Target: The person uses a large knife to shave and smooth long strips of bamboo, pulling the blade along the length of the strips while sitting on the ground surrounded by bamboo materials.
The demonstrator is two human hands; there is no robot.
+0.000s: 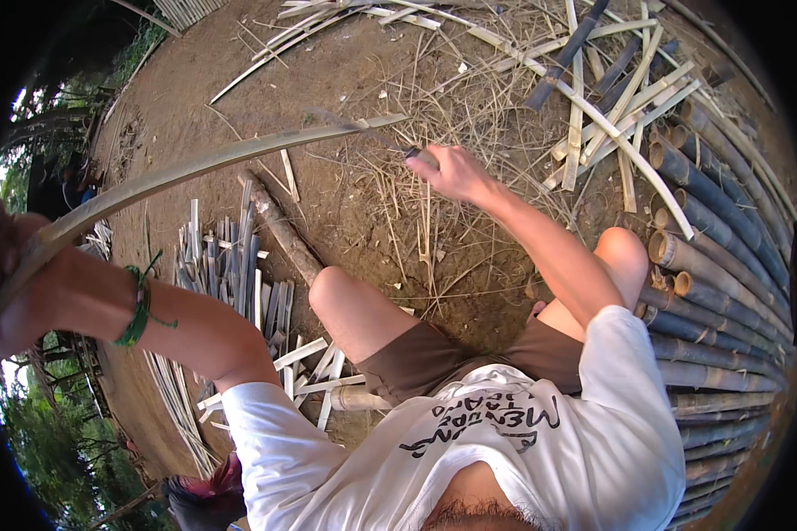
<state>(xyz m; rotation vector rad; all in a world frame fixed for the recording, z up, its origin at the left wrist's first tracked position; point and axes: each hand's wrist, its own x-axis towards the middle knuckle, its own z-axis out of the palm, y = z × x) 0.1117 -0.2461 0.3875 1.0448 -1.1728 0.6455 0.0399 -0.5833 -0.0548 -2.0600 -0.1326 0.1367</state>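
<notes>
My left hand point(18, 283), at the far left edge, is closed around a long split bamboo strip point(186, 170). The strip arches up and across to the middle of the view, its thin tip ending just short of my right hand point(456, 174). That right hand is closed, out in front of my right knee. A short dark, handle-like end point(413, 153) pokes out past its thumb; the rest of the object is hidden in the fist or blurred. A faint grey smear shows over the strip near its tip.
Shavings point(425, 203) litter the brown earth ahead. A wooden pole point(282, 228) lies beside my left knee, near a pile of short split bamboo pieces point(226, 265). Dark bamboo poles point(726, 301) are stacked on the right, with loose pale strips point(624, 115) crossing beyond them.
</notes>
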